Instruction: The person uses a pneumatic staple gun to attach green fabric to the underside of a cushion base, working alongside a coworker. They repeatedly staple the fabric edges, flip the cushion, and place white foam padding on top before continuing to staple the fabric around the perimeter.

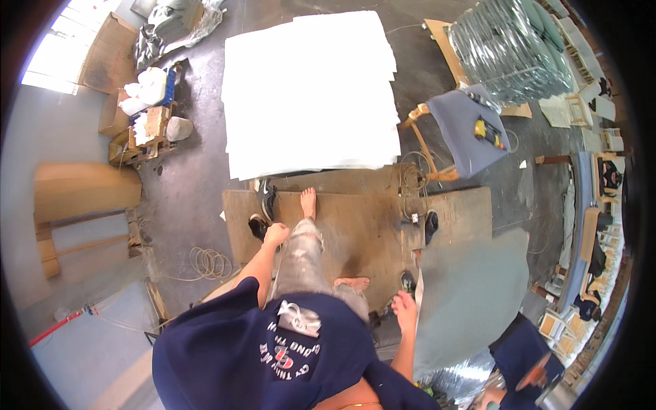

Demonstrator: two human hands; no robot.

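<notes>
My left hand (277, 234) hangs beside my left knee with its fingers curled in, and no object shows in it. To the right, my right hand (405, 309) is held low with its fingers loosely apart and holds nothing visible. It is nearest to the edge of a large grey-green sheet (471, 294). My bare feet are on brown wooden boards (355, 225). Beyond them lies a big stack of white sheets (311, 96). Dark shoes (266, 198) lie near my left foot, and another shoe (408, 281) is close to my right hand.
A blue-grey padded chair (461, 130) at the right bears a yellow-and-black power tool (486, 132). Thin hose (413, 178) coils beside it; more hose (210, 263) lies left. Plastic-wrapped cushions (509, 51) stand far right, a loaded pallet (147, 140) left. Another person (526, 355) is at lower right.
</notes>
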